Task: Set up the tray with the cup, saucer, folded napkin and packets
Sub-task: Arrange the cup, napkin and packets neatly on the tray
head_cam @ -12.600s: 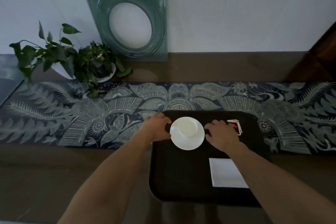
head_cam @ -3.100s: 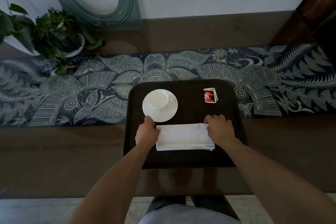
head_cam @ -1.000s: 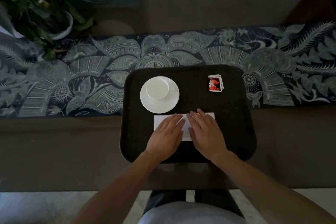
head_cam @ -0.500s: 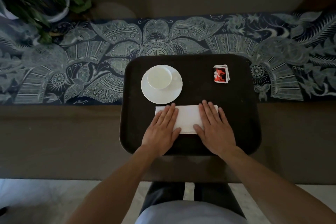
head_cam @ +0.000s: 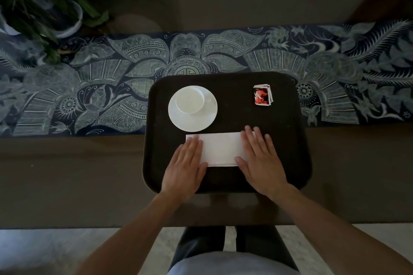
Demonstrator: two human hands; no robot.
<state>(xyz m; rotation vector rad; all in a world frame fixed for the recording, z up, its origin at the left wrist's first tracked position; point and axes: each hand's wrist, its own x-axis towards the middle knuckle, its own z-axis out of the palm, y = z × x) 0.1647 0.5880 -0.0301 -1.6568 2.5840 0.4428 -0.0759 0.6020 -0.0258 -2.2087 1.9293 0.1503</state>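
Flat on the tray (head_cam: 288, 152), both hands, left (head_cam: 186, 166) and right (head_cam: 259, 158), spread open, pressing the napkin (head_cam: 220, 148) ends just below the saucer (head_cam: 196, 121); likely soft, light, best pinched at an edge; packets (head_cam: 262, 95) top right

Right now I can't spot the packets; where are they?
In the head view, the packets lie in the far right corner of the tray, right of the cup and saucer.

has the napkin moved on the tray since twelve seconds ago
Yes. The napkin went from the tray's near right corner to just below the saucer.
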